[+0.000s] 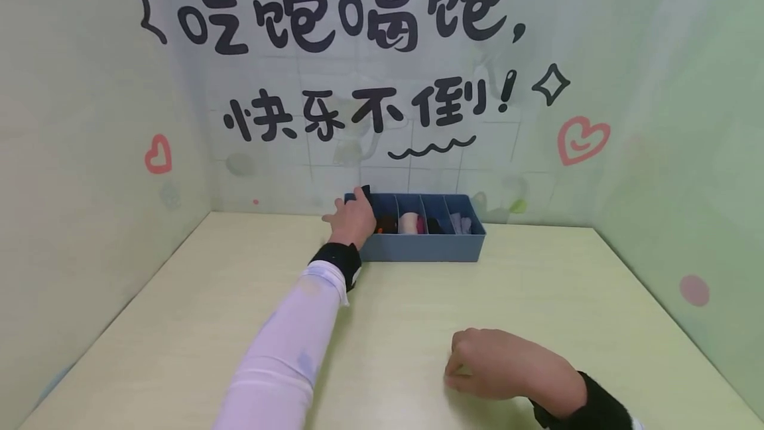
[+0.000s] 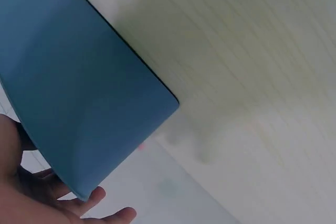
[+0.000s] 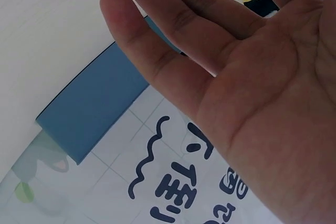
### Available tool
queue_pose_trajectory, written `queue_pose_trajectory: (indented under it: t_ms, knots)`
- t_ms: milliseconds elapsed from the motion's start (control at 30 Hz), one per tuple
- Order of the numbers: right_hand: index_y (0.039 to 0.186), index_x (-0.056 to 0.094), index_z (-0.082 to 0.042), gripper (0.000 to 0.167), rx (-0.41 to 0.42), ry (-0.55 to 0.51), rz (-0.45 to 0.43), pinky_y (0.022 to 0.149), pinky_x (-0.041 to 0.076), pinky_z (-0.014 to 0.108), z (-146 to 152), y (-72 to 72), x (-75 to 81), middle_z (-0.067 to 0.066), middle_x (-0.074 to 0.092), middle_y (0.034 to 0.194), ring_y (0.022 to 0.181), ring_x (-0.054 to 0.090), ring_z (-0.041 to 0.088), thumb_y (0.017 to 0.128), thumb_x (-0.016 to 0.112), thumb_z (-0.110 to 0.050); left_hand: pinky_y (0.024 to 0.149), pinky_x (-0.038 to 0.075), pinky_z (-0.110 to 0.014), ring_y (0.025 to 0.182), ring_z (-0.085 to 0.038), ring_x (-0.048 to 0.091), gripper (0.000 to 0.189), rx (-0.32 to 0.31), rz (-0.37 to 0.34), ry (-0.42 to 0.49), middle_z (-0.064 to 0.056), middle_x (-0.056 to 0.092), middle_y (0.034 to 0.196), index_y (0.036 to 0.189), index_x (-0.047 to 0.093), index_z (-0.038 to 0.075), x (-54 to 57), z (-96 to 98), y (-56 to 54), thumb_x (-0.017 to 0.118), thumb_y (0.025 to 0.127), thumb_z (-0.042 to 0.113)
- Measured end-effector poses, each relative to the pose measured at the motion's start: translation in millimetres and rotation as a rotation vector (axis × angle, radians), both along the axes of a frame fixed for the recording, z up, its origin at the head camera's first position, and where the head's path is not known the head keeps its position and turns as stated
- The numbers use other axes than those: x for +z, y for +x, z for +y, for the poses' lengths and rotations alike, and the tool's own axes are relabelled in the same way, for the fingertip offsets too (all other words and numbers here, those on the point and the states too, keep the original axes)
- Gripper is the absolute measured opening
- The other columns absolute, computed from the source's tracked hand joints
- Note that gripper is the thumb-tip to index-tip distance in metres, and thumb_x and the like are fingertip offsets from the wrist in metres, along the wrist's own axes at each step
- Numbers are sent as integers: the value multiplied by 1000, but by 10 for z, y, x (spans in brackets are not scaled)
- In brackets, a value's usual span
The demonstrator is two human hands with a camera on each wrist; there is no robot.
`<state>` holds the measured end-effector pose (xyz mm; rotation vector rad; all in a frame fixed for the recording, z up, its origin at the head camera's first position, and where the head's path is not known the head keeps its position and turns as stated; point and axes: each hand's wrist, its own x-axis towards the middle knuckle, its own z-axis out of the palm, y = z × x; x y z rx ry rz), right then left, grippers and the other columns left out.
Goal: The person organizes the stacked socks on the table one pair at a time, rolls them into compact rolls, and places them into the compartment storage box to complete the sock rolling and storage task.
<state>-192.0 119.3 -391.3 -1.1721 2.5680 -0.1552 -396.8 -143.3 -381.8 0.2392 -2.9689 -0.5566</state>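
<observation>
A blue divided storage box [image 1: 418, 248] stands at the far side of the table. My left hand [image 1: 351, 219] reaches over its left end and pinches a small black cloth item [image 1: 366, 189], which shows just past the fingertips. In the left wrist view, fingers [image 2: 94, 198] spread beside the box's corner, and most of the black item is hidden. Rolled cloth pieces lie in the compartments: a dark brown one [image 1: 386, 224], a white one [image 1: 409, 223], a black one [image 1: 434, 225] and greyish ones [image 1: 461, 223]. My right hand [image 1: 498, 363] hangs loosely curled over the near table, holding nothing.
The pale wooden table [image 1: 239, 324] is bounded by a back wall [image 1: 268, 178] with large black lettering close behind the box. Side walls [image 1: 686, 204] stand to the left and right.
</observation>
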Motion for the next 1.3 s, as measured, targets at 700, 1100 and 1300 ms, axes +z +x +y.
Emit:
queue_pose_trajectory:
  t_ms: [700, 1100, 1300]
  knots:
    - [90, 82, -21, 12, -14, 4, -1, 71, 49, 22, 54, 19, -6, -13, 67, 84, 72, 48, -1, 99, 75, -21, 121, 35, -70, 150, -40, 37, 82, -124, -98, -83, -19, 58, 156, 146, 65, 9, -151, -22, 12, 15, 112, 64]
    - [70, 70, -22, 26, 15, -24, 100, 57, 29, 19, 7, 68, -30, -17, 41, 56, 56, 27, 2, 95, 76, -20, 118, 33, -76, 161, -44, 23, 55, -228, 188, -497, -22, 40, 167, 142, 65, 5, -9, 95, 225, 46, 113, 48]
    - [83, 79, -18, 13, -34, 11, 70, 61, 41, 21, 11, 43, -33, -14, 63, 66, 57, 41, 2, 94, 77, -24, 120, 24, -81, 165, -43, 16, 58, -339, -103, -415, -17, 30, 174, 155, 56, 17, 180, 266, 864, 55, 108, 51]
